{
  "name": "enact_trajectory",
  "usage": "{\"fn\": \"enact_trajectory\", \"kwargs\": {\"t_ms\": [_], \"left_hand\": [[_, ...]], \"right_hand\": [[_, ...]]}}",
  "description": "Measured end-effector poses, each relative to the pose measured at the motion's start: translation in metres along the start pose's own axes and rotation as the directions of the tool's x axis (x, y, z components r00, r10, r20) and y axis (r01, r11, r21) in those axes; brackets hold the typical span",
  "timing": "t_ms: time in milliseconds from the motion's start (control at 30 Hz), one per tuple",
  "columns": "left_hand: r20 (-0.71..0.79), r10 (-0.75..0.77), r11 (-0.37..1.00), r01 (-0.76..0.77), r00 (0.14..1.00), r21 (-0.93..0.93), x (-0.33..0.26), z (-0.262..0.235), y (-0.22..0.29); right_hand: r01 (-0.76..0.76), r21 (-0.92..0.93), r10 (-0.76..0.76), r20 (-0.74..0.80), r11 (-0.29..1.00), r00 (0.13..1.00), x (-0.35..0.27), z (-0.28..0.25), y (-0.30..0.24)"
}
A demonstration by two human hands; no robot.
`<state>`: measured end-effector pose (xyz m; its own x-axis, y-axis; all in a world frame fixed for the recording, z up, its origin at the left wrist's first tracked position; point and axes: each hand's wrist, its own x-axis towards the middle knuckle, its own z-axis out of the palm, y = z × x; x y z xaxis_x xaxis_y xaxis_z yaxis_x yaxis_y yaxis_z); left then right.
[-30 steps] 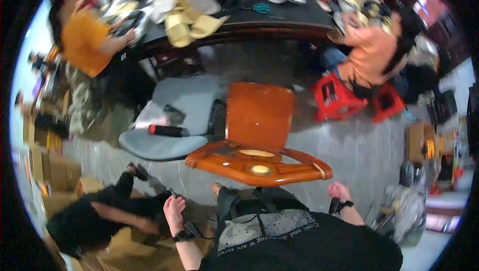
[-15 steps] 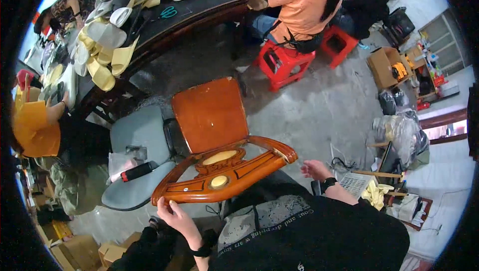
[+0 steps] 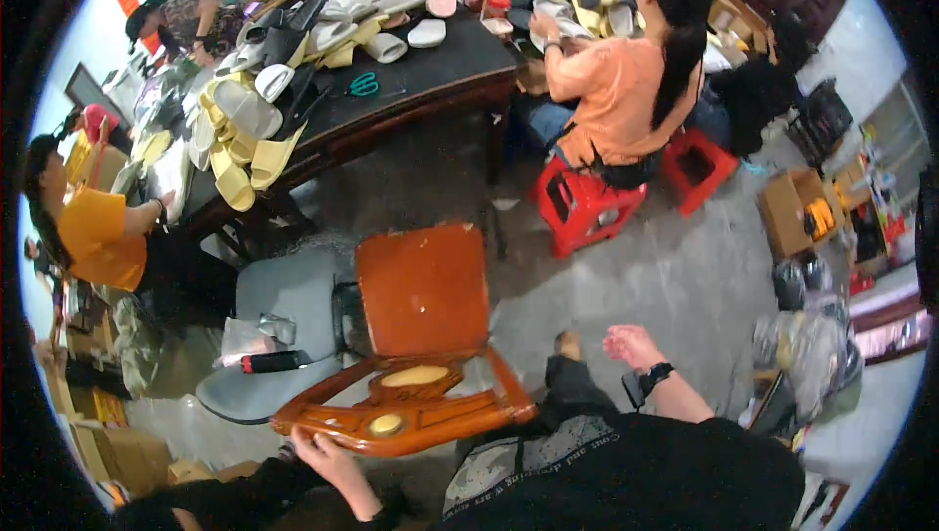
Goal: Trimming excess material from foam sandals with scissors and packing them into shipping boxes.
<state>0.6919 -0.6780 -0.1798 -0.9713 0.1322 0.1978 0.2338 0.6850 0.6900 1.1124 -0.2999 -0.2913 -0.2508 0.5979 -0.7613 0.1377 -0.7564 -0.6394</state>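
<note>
The left hand (image 3: pixel 328 458) grips the lower rim of the carved backrest of a wooden chair (image 3: pixel 416 321), fingers curled over its edge at about seven o'clock in the view. The right hand (image 3: pixel 631 345) hangs free at four o'clock, fingers loosely spread, holding nothing, well apart from the chair. The chair's seat stretches toward twelve o'clock from the left hand. Just beside it at nine o'clock stands a grey office chair (image 3: pixel 284 306) bearing a black and red marker (image 3: pixel 274 362). Further toward twelve, a dark table (image 3: pixel 430 81) carries slippers (image 3: pixel 245 140), with a red stool (image 3: pixel 582 203) at one o'clock.
</note>
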Motion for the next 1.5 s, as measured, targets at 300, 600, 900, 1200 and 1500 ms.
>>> {"fn": "enact_trajectory", "kwargs": {"t_ms": [300,600,900,1200,1500], "left_hand": [[-0.222,-0.040,0.997,0.054,0.974,0.058,-0.105,0.041,0.141],[-0.303,-0.128,0.889,0.244,0.944,0.387,-0.127,0.107,0.178],[-0.346,-0.175,0.900,0.292,0.922,0.324,-0.134,0.100,0.188],[-0.349,-0.227,0.920,0.317,0.909,0.228,-0.133,0.093,0.185],[-0.336,-0.195,0.915,0.295,0.921,0.276,-0.129,0.097,0.195]], "right_hand": [[0.163,-0.259,-0.141,0.099,0.952,0.985,0.070,-0.119,-0.146],[0.015,-0.378,0.097,0.276,0.925,0.956,0.138,-0.170,-0.161],[0.246,-0.459,0.049,0.541,0.853,0.840,0.114,0.008,-0.203],[0.465,-0.507,0.124,0.762,0.725,0.636,0.083,0.183,-0.217],[0.576,-0.548,0.274,0.824,0.606,0.496,0.070,0.288,-0.221]]}}
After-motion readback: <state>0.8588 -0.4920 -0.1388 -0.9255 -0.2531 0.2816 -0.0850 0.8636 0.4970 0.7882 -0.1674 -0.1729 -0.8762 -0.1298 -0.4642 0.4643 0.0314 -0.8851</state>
